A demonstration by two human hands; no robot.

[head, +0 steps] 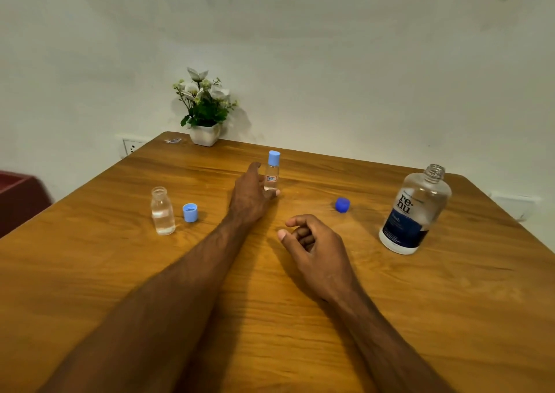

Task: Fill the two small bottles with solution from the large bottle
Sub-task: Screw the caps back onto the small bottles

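Now my left hand (252, 195) pinches the slim, clear capped bottle (272, 171) upright on the grained wooden table (390, 317); my right hand (312, 247) curls loosely, empty; the large bottle (416, 212) stands uncapped.

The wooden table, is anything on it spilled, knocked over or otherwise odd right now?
Nothing looks spilled or knocked over. The large clear bottle with the dark blue label stands uncapped, its dark blue cap loose on the wooden table. The small clear open bottle is upright beside its light blue cap.

Bare table (300, 317) lies open between the dark cap (342, 205) and large bottle (416, 212).
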